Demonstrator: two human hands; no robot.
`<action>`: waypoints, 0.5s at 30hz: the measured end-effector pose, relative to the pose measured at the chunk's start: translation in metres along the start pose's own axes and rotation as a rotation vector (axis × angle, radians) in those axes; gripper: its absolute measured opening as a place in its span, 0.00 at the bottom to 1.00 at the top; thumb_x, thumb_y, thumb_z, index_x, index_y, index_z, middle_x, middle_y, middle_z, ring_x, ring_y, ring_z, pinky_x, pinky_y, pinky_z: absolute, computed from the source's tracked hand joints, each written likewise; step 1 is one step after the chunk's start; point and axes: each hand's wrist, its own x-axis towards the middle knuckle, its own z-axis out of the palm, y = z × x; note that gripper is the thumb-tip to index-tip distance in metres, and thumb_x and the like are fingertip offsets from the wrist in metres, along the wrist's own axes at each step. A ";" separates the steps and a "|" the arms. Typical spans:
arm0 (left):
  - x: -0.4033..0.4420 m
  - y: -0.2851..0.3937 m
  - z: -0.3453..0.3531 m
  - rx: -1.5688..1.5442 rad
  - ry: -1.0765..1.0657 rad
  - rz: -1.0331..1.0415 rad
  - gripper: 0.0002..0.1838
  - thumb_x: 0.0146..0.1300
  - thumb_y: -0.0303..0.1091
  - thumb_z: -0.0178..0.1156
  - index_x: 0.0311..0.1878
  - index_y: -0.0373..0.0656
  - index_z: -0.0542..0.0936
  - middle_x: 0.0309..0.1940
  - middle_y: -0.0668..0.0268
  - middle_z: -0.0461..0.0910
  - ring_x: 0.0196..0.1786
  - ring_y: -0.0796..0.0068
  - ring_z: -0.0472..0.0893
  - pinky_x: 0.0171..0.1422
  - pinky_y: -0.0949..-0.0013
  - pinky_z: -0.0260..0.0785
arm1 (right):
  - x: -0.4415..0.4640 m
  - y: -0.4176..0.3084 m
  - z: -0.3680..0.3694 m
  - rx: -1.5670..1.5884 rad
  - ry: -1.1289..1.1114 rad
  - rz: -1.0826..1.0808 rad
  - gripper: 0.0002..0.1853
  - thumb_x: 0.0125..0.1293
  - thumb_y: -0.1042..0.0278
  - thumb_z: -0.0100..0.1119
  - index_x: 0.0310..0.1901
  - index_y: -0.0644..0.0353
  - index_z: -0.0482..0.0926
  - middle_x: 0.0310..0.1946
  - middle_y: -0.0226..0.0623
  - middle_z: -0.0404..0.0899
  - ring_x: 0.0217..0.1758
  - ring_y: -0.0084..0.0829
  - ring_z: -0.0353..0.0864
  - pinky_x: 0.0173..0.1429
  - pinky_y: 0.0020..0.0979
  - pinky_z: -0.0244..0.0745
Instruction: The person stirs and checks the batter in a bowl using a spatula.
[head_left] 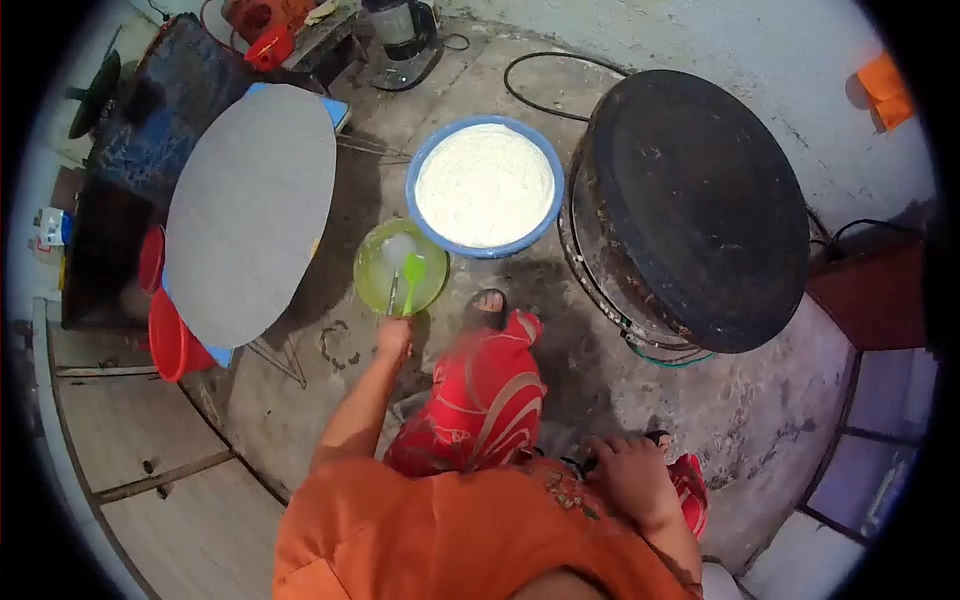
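Bowl [372, 262] of clear green sits on the floor [345, 400] just beyond the left hand [394, 336], beside the blue basin [484, 250] of white batter [485, 185]. The left hand is closed around the handle of a metal utensil [392, 292] that reaches into the bowl; whether it also grips the green spoon [414, 268] there cannot be told. The right hand [630, 478], well apart from the bowl, rests over the lap, fingers loosely spread, nearer the round griddle [700, 210].
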 end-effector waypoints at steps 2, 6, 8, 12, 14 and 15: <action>0.017 -0.013 0.003 0.211 -0.022 -0.073 0.09 0.58 0.33 0.50 0.31 0.37 0.74 0.14 0.62 0.69 0.11 0.68 0.66 0.11 0.64 0.58 | 0.000 0.000 0.001 -0.022 -0.019 0.010 0.22 0.55 0.55 0.59 0.51 0.52 0.75 0.42 0.36 0.79 0.44 0.39 0.79 0.51 0.36 0.70; 0.039 -0.030 0.010 0.177 -0.054 -0.147 0.09 0.58 0.33 0.50 0.30 0.37 0.74 0.17 0.60 0.71 0.12 0.68 0.69 0.12 0.64 0.59 | 0.002 0.001 0.004 -0.031 -0.001 0.005 0.23 0.54 0.54 0.60 0.52 0.53 0.75 0.43 0.35 0.78 0.45 0.40 0.78 0.51 0.36 0.70; 0.035 -0.021 0.014 -0.014 0.011 -0.180 0.08 0.57 0.32 0.50 0.28 0.38 0.75 0.17 0.59 0.71 0.15 0.67 0.73 0.12 0.62 0.61 | 0.002 0.002 0.005 -0.037 -0.022 0.017 0.24 0.54 0.54 0.60 0.52 0.53 0.75 0.44 0.35 0.78 0.45 0.39 0.78 0.51 0.36 0.70; 0.033 -0.018 0.006 0.026 0.003 -0.118 0.09 0.56 0.31 0.52 0.29 0.35 0.77 0.19 0.53 0.76 0.21 0.57 0.78 0.21 0.55 0.69 | 0.000 0.001 0.004 -0.046 0.035 0.002 0.24 0.53 0.55 0.60 0.52 0.54 0.74 0.43 0.35 0.78 0.45 0.37 0.78 0.52 0.35 0.69; 0.037 -0.022 -0.007 0.635 0.192 0.295 0.11 0.55 0.32 0.54 0.35 0.33 0.78 0.27 0.46 0.79 0.31 0.47 0.80 0.35 0.51 0.72 | -0.002 0.000 0.002 -0.061 0.047 -0.008 0.25 0.52 0.56 0.60 0.52 0.55 0.73 0.43 0.36 0.78 0.45 0.35 0.78 0.52 0.35 0.69; 0.033 -0.018 -0.008 0.642 0.192 0.298 0.11 0.55 0.32 0.54 0.35 0.33 0.78 0.27 0.46 0.79 0.31 0.47 0.80 0.35 0.51 0.72 | -0.002 0.001 -0.001 -0.037 0.051 -0.017 0.25 0.52 0.56 0.60 0.52 0.56 0.73 0.43 0.36 0.78 0.45 0.35 0.78 0.52 0.34 0.68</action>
